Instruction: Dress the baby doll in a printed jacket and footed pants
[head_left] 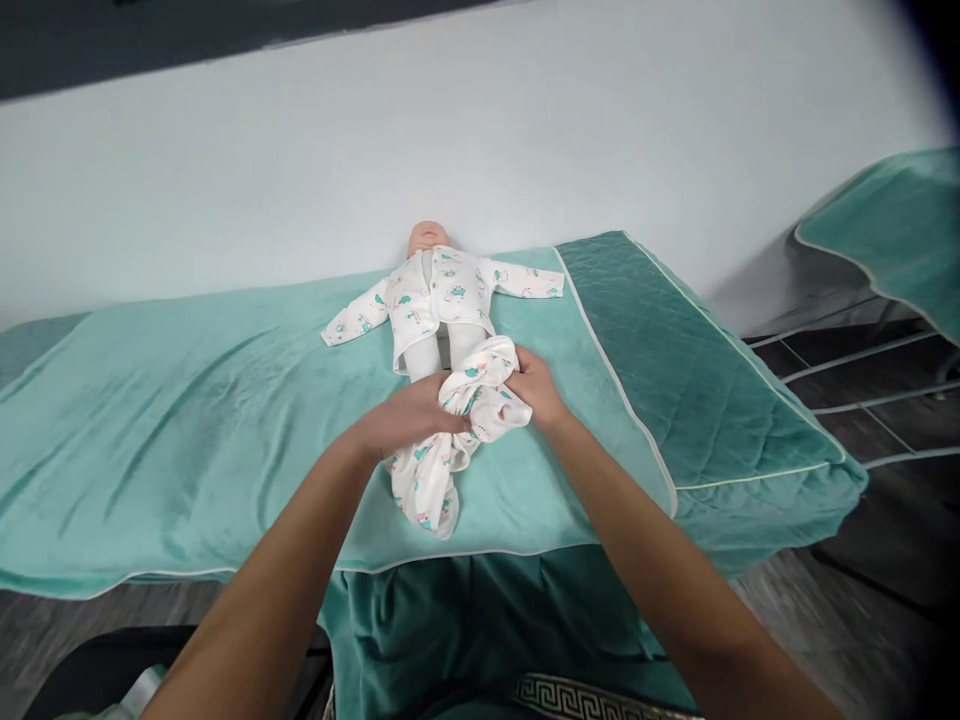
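Observation:
A baby doll (428,237) lies on its back on the bed, dressed in a white printed jacket (454,290) with its sleeves spread wide. Its pale legs (424,357) point toward me. Just over the feet, matching printed baby pants (487,385) are bunched up between my two hands, and part of the cloth trails down toward the near edge. My left hand (420,410) grips the bunched cloth from the left, thumb on top. At its right side my right hand (536,388) is closed on it, with some fingers hidden behind the fabric. The doll's feet are hidden by the cloth.
A light green blanket (187,400) covers most of the bed, and a darker quilted mattress cover (697,370) shows at the right. Behind stands a white wall (480,130). Metal bars (862,355) and another green cover (892,225) are at the far right.

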